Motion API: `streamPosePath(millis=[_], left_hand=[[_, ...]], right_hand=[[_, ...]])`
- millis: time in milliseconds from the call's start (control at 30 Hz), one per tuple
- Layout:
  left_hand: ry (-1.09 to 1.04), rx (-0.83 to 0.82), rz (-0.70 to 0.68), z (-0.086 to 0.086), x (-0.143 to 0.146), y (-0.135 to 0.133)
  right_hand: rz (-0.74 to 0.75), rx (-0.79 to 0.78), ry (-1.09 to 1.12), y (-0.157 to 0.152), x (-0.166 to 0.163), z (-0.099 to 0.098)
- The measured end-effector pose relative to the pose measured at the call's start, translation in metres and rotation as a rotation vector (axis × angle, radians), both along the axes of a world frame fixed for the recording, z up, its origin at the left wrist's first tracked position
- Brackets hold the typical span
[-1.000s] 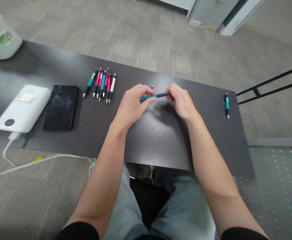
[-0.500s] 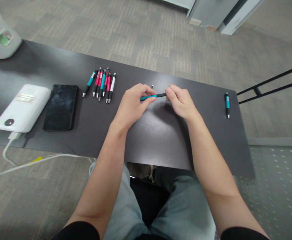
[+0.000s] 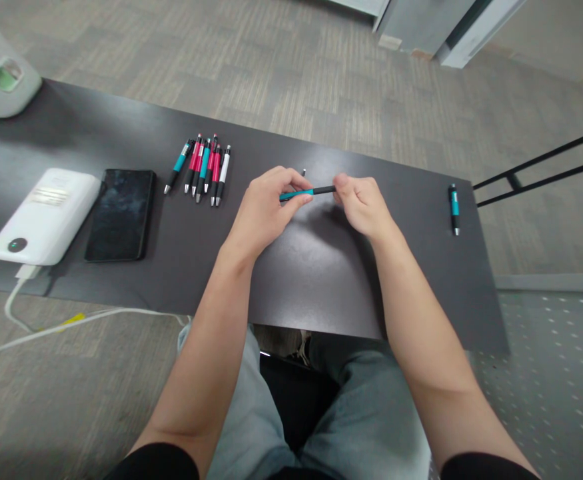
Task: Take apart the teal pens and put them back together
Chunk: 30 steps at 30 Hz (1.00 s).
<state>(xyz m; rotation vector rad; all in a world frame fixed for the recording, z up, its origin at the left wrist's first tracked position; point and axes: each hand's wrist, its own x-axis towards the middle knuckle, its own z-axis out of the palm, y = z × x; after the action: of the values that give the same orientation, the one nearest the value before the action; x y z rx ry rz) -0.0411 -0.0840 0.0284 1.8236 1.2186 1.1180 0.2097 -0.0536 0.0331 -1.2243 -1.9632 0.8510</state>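
A teal pen (image 3: 297,195) with a black grip is held level above the dark table (image 3: 316,280). My left hand (image 3: 274,197) pinches its teal barrel between thumb and fingers. At the black end, my right hand (image 3: 360,201) is closed with thumb and fingers on the tip, which they hide. Just behind the held pen, a small dark piece with a light end (image 3: 304,173) shows on the table, partly hidden by my left fingers. Left of my left hand lies a cluster of several pens, among them a red pen (image 3: 216,175) and a white pen (image 3: 224,175).
Another teal pen (image 3: 454,210) lies alone near the table's right end. On the left are a black phone-like slab (image 3: 121,215) and a white power bank (image 3: 44,217) with a white cable (image 3: 116,312). A pale plastic container (image 3: 8,100) occupies the far left corner.
My right hand's fingertips have shifted slightly to the right along the pen's black end, leaving a little more of it showing. My left hand and the other pens look unmoved.
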Motion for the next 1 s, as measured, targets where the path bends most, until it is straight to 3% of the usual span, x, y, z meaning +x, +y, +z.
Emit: streamPosePath(millis=[233, 633, 1000], left_hand=[[-0.008, 0.037, 0.023, -0.008, -0.001, 0.003], [0.081, -0.047, 0.005, -0.001, 0.003, 0.0], [0.124, 0.054, 0.094, 0.002, 0.003, -0.003]], right_hand=[[0.007, 0.054, -0.054, 0.0, -0.001, 0.002], [-0.093, 0.083, -0.018, 0.004, -0.001, -0.007], [-0.104, 0.023, 0.013, 0.008, -0.003, -0.01]])
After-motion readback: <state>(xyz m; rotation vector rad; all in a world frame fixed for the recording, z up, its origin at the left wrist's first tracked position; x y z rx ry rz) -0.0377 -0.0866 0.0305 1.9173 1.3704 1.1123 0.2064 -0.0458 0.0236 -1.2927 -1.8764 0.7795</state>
